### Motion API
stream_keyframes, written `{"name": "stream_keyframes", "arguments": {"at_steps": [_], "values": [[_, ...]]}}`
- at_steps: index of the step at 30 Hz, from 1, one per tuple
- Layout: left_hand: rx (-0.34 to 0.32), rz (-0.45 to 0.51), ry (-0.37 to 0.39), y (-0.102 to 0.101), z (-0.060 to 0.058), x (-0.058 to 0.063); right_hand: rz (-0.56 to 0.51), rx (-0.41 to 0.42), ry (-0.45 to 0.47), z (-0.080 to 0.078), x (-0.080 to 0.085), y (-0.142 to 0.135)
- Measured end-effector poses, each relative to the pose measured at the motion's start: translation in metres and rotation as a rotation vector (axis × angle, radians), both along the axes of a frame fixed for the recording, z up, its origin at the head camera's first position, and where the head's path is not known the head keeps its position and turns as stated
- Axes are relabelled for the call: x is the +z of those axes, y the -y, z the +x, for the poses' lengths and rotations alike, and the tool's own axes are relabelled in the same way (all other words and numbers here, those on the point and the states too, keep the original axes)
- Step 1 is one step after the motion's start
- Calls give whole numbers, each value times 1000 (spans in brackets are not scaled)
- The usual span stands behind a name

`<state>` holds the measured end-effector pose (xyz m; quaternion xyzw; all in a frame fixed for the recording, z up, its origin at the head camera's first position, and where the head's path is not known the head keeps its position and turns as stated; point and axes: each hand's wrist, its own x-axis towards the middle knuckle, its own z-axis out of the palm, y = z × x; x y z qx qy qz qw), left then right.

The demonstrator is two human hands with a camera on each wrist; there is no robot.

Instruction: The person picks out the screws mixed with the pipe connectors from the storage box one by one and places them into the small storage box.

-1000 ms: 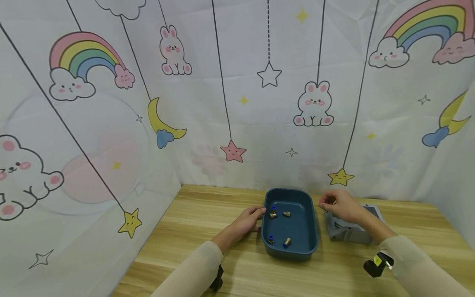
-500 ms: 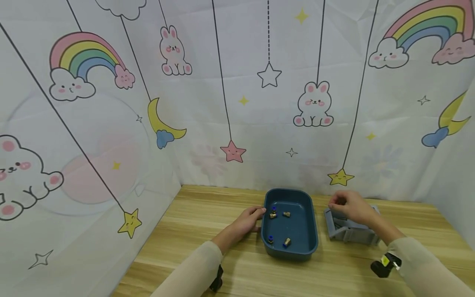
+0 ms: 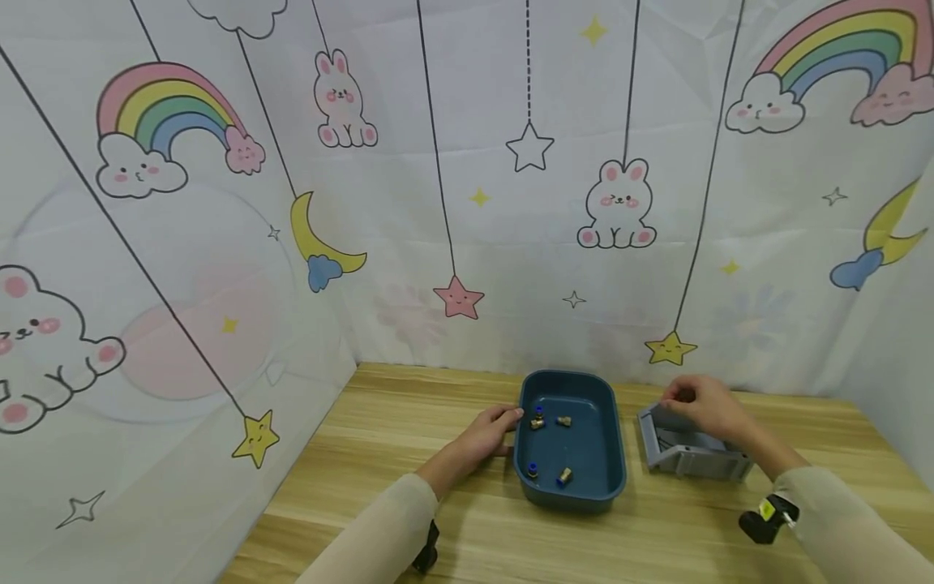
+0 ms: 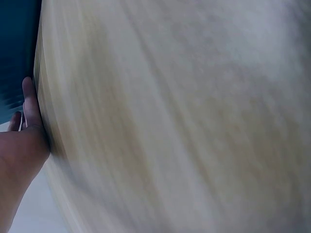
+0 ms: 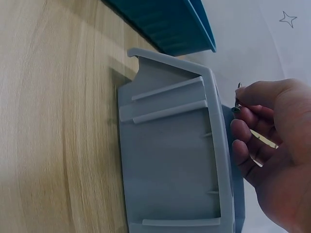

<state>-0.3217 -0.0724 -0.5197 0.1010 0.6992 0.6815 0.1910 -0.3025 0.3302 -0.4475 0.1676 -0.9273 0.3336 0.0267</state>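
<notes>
A dark blue plastic tray (image 3: 572, 495) holds several small brass push-in fittings (image 3: 565, 476), some with blue ends. My left hand (image 3: 477, 438) rests against the tray's left side, fingertips at its rim; the left wrist view shows the fingers (image 4: 30, 104) lying along the wall. To the right of the tray stands a grey storage bin (image 3: 696, 464) with thin dark pieces (image 3: 666, 440) inside, too small to tell apart. Above the bin's back part, my right hand (image 3: 704, 405) pinches a small screw-like metal piece (image 5: 237, 101) between thumb and fingertips.
Both containers stand on a wood-grain table (image 3: 394, 405). Behind it hangs a white printed cloth (image 3: 511, 341), close to the table's back edge. A narrow gap separates tray and bin. Dark camera mounts sit at both wrists.
My right hand has moved to the right, from the gap between tray and bin to over the bin. The left hand, the tray and its fittings have stayed in place.
</notes>
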Motion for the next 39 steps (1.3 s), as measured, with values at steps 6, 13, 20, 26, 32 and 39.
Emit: {"name": "stream_keyframes", "arguments": {"at_steps": [6,13,20,26,32,39], "values": [[6,-10,-3,-1,1,1,9,-14,-7,2,3,-2],[7,-12,-6,-1,1,1,6,-23,-10,3,0,-6],[13,-13,-6,-1,1,1,24,-28,-26,6,-2,-11],[22,-16,-11,-1,0,1,31,-38,-26,8,-1,-13],[15,-11,-14,-2,-1,0,33,-31,-28,10,-1,-18],[-11,1,-10,-9,-2,-1,33,-49,-34,17,-3,-23]]}}
